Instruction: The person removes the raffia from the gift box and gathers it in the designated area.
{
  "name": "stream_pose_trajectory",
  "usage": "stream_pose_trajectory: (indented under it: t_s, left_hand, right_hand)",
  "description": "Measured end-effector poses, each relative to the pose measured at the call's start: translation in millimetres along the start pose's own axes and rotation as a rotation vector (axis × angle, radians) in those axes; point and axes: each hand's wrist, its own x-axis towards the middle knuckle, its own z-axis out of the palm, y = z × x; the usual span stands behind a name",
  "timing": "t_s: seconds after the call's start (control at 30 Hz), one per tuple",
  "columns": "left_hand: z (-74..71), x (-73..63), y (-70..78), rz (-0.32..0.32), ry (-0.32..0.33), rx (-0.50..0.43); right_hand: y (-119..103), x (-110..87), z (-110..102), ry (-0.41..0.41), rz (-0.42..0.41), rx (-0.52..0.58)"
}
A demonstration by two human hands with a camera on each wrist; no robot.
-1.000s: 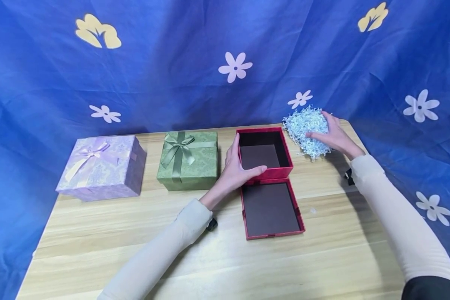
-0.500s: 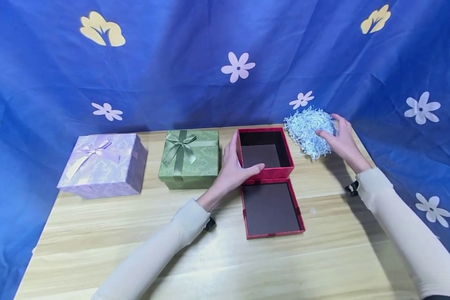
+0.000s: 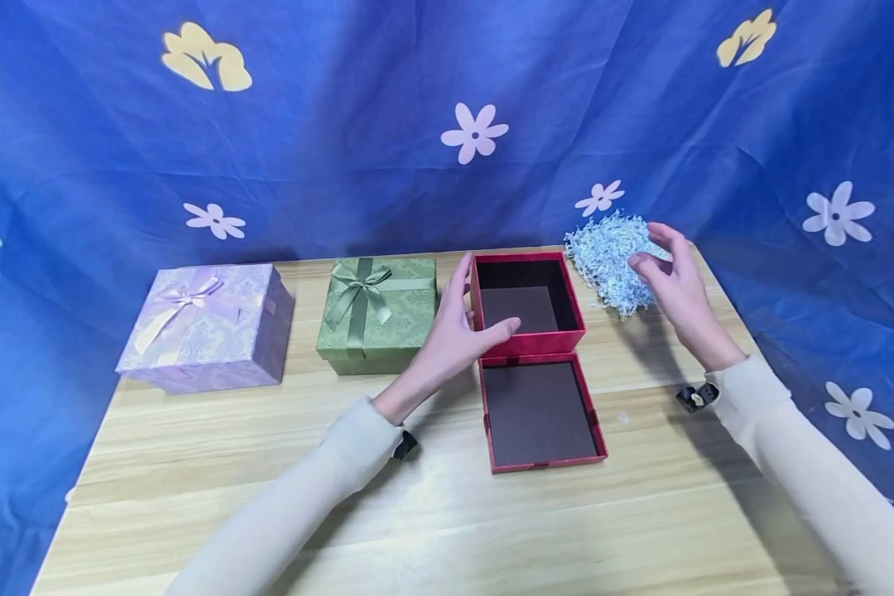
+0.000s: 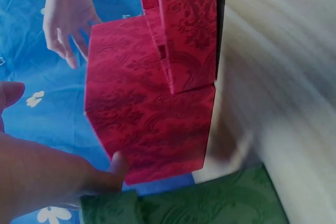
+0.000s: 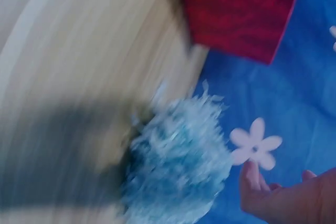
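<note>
Reaching left of the red box (image 3: 532, 344) with ungripping left hand (image 3: 450, 335), perhaps touching; beside far-right blue shreds (image 3: 611, 258), relaxing an empty right hand (image 3: 684, 300).

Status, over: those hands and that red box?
Left grip: spread at red box. Right grip: beside blue shreds. Box: uncovered, no contents visible. Red lid in front, not between box and shreds.

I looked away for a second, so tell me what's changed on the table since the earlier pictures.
The right hand drew back rightward from the blue shredded paper, and the left hand eased slightly left at the red box. Neither visibly took hold of anything new. The blue shredded paper, red box, red lid, green box and purple box stayed put.
</note>
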Motion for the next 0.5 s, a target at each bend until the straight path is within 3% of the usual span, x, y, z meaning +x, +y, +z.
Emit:
stream_pose_trajectory:
  t_s: [0.2, 0.37, 0.5]
  left_hand:
    - [-12.8, -7.6, 6.9, 0.022, 0.000, -0.013]
    - [-27.2, -15.7, 13.2, 0.034, 0.006, 0.002]
    - [-41.5, -22.6, 16.3, 0.046, 0.031, 0.000]
  right_hand:
    - [-18.5, -18.0, 13.6, -0.059, -0.036, 0.157]
    - [-34.0, -31.3, 24.0, -0.120, -0.034, 0.318]
    - [-44.6, -41.2, 31.9, -0.177, -0.022, 0.386]
